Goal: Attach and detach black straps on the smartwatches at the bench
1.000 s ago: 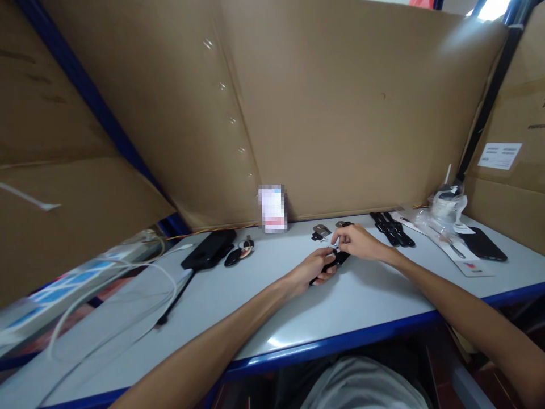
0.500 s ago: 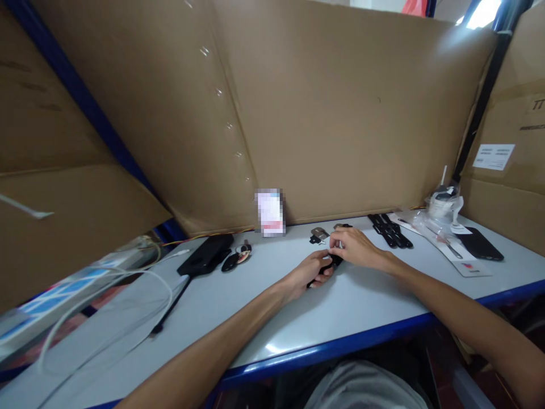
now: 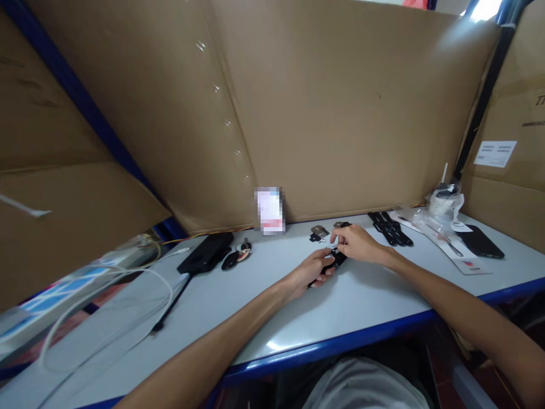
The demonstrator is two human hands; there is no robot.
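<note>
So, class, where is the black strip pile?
In the head view, the black strips lie on the table right of centre, between the right hand and the plastic packaging.

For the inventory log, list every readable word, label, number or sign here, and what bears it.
"T", then a character cut by the picture's edge: brown cardboard box at right.
Dark printed line below it: too blurred.
White rectangular paper label on that box: print too small.
White flat card with a reddish mark: print unreadable.
Upright white-and-red rectangular item at the back: pixelated, unreadable.
Black part in the left hand: none readable.
</note>
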